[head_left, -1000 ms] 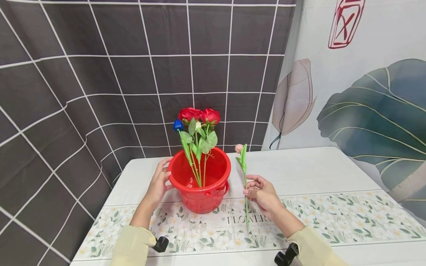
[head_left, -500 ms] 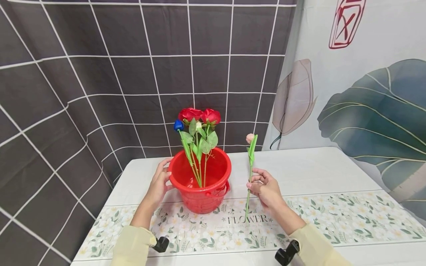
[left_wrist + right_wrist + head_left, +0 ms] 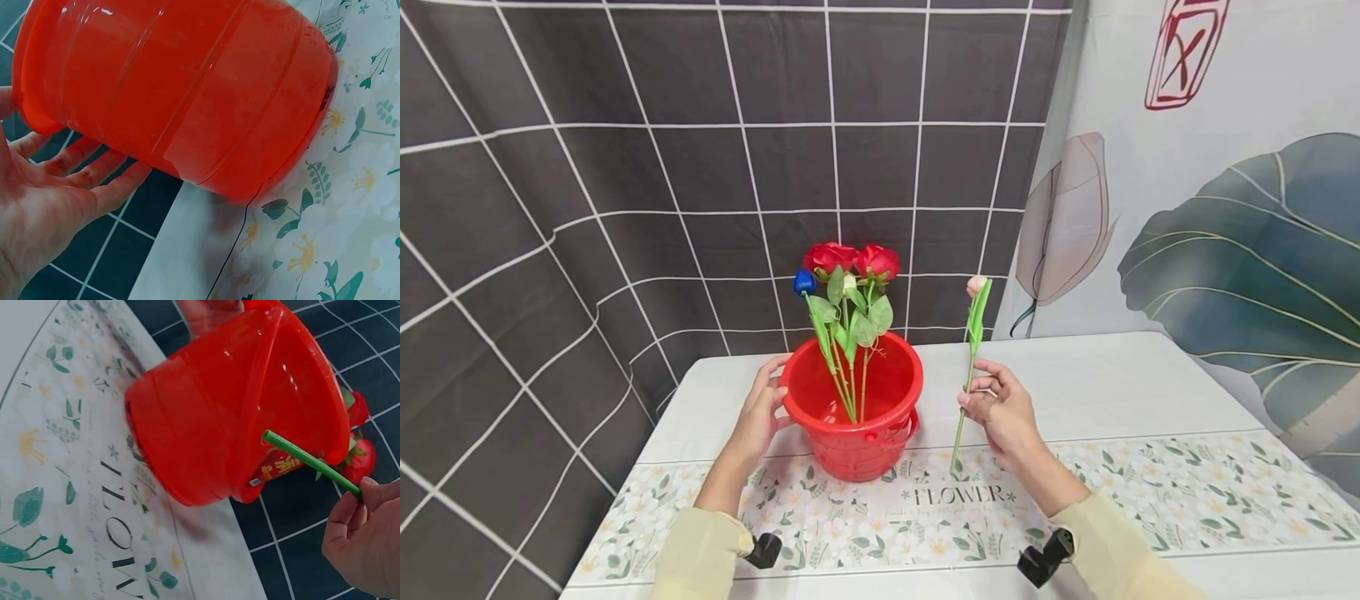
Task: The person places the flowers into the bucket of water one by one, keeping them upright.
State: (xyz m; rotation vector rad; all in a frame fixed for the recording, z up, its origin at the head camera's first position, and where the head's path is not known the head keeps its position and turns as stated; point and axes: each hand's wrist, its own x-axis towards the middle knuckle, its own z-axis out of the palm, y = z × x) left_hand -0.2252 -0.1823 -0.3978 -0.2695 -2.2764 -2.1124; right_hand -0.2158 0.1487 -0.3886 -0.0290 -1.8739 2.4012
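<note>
A red plastic bucket [image 3: 853,454] stands upright, with several stemmed flowers leaning in it: two red blooms [image 3: 877,262], a blue tulip [image 3: 805,282] and a small whitish bud [image 3: 849,281]. My left hand [image 3: 756,423] rests against its left side near the rim; in the left wrist view, fairly straight fingers [image 3: 115,187] touch the wall. To the right of the bucket, my right hand [image 3: 1006,412] pinches a pale pink tulip [image 3: 976,321] by its green stem, bloom up. In the right wrist view, the cut end of the stem [image 3: 300,455] shows in front of the bucket.
A white table [image 3: 1097,383] carries a floral printed band [image 3: 1180,487] with the word FLOWER. Behind it hangs a dark cloth with white grid lines [image 3: 880,167]; a leaf-printed cloth [image 3: 1247,242] hangs at the right. Black wrist devices [image 3: 1047,557] sit at both sleeves.
My right hand has lifted the pink tulip up and slightly to the right, away from the bucket. The left hand and the bucket have stayed in place.
</note>
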